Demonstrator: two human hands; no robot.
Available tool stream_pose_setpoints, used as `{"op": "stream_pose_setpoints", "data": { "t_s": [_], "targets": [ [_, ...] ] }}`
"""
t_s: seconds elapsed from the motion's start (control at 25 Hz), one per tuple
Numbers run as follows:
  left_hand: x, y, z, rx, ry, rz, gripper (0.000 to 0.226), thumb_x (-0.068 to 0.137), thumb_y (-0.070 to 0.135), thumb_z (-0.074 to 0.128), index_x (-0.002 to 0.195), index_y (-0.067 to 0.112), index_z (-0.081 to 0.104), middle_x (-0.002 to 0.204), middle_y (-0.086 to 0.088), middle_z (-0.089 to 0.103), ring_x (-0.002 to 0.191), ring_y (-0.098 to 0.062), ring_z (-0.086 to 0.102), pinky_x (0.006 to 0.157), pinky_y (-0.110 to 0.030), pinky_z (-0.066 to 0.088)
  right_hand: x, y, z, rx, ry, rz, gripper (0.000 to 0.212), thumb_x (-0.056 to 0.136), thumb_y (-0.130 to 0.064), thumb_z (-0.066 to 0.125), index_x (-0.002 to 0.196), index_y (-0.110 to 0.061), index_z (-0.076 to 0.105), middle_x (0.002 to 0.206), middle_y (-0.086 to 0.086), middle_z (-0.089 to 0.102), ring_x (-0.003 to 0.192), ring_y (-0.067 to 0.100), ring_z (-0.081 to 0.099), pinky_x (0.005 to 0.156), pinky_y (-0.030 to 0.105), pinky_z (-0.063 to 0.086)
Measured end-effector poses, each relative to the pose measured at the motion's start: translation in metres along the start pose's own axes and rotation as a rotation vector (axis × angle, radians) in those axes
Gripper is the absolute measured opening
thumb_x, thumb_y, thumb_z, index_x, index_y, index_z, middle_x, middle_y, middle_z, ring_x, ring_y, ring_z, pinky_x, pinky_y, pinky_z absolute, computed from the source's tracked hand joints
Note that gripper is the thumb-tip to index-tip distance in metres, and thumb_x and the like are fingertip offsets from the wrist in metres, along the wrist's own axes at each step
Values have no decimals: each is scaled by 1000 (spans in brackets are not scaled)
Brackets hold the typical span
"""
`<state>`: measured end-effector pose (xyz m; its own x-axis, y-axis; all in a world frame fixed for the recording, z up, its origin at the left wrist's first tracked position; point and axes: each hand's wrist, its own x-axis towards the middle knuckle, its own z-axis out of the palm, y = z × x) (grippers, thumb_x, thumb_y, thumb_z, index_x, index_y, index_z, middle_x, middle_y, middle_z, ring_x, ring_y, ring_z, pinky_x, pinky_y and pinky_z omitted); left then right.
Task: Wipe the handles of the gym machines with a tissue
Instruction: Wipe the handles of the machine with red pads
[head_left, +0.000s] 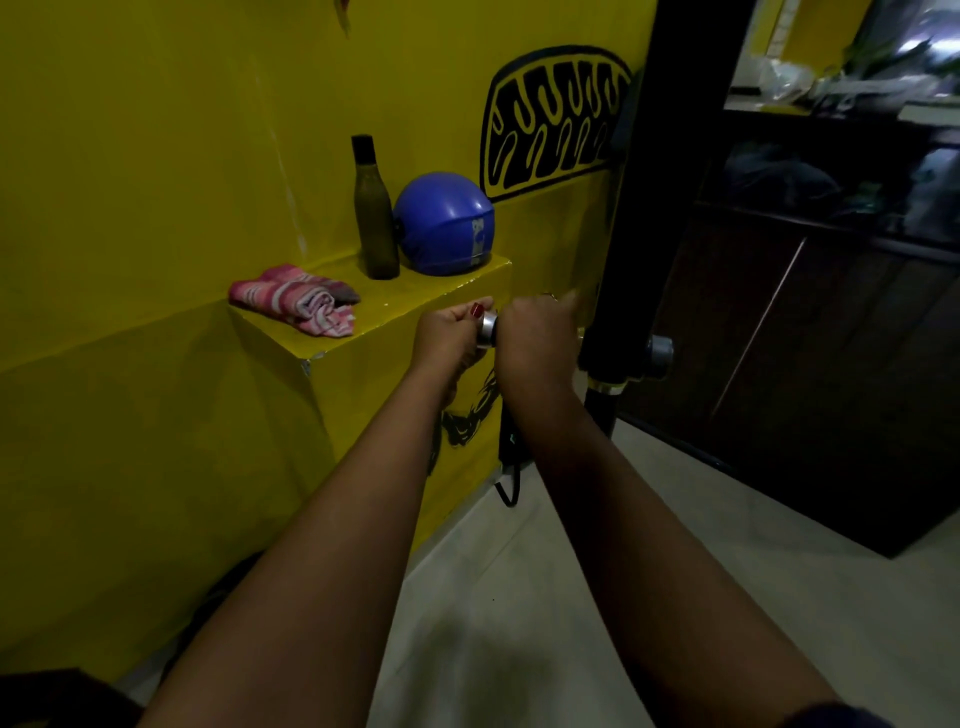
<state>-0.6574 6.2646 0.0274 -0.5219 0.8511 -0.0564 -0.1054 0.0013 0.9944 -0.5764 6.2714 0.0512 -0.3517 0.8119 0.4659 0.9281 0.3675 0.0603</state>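
1. A person's two bare arms reach forward to a short horizontal handle (492, 340) of a gym machine, in a dim room with yellow walls.
2. The handle's long axis runs left to right. Its right end meets a black upright post (613, 291), and its free left end carries a silver end cap (487, 328).
3. The right hand (535, 335) sits on the middle of the handle, fingers curled over the bar from above and clamped around it. It hides most of the grip.
4. The left hand (449, 332) is at the free end, just left of the right hand and almost touching it. Its thumb, with a red nail, lies on top of the silver end cap and the fingers curl beneath, pinching the cap.
5. No tissue shows. It may be inside the right palm, but that cannot be told.
6. Judged from this, the wipe runs along the bar's axis. The right hand is the nearer one to the uncleaned stretch toward the post, while the left steadies the end.
7. Behind the hands a yellow ledge (415, 306) carries a striped pink cloth (298, 301) on the left, then a dark bottle (374, 213) and a blue ball (444, 223) touching side by side.
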Motion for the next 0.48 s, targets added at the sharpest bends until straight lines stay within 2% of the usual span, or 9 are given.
{"op": "stream_pose_setpoints", "data": {
  "t_s": [0.08, 0.16, 0.28, 0.36, 0.4, 0.48],
  "targets": [
    [1, 0, -4, -5, 13, -27, 24, 97, 11, 53, 116, 14, 67, 113, -9, 68, 96, -20, 63, 86, -37, 54, 22, -1, -9, 67, -189, -94, 13, 93, -18, 57, 103, -13, 62, 91, 3, 56, 94, 21, 55, 96, 33, 37],
    [1, 1, -6, 3, 6, -35, 26, 98, 11, 51, 119, 15, 66, 110, -7, 67, 93, -19, 61, 83, -36, 54, 33, 12, -13, 183, -300, -120, 21, 90, -16, 62, 110, -10, 64, 101, 3, 63, 95, 20, 60, 92, 29, 45],
    [0, -2, 1, 7, -17, 7, 27, 100, 14, 49, 122, 15, 64, 105, 0, 64, 85, -13, 58, 74, -29, 48, 29, 31, -8, 131, -231, -119, 19, 87, -13, 66, 105, -9, 66, 100, 5, 66, 91, 21, 62, 76, 27, 47],
    [-1, -4, 4, -15, -20, 8, 27, 99, 13, 50, 122, 14, 64, 99, 0, 65, 83, -13, 57, 76, -31, 47, 15, 28, 3, 176, -66, -183, 16, 88, -14, 65, 103, -8, 65, 94, 6, 62, 88, 23, 57, 74, 31, 42],
    [0, -5, 4, -14, -19, 6, 27, 98, 12, 51, 121, 14, 64, 97, 0, 66, 84, -15, 58, 76, -32, 47, 7, 26, 15, 253, 94, -266, 18, 88, -13, 64, 104, -6, 65, 94, 9, 63, 89, 26, 57, 74, 34, 42],
    [3, -5, 0, 8, -29, 16, 27, 98, 13, 51, 122, 14, 64, 105, -3, 68, 89, -17, 59, 74, -29, 47, -11, 32, 40, 359, 437, -466, 23, 89, -9, 58, 108, 1, 66, 98, 17, 67, 92, 32, 60, 75, 36, 48]
  ]
}}
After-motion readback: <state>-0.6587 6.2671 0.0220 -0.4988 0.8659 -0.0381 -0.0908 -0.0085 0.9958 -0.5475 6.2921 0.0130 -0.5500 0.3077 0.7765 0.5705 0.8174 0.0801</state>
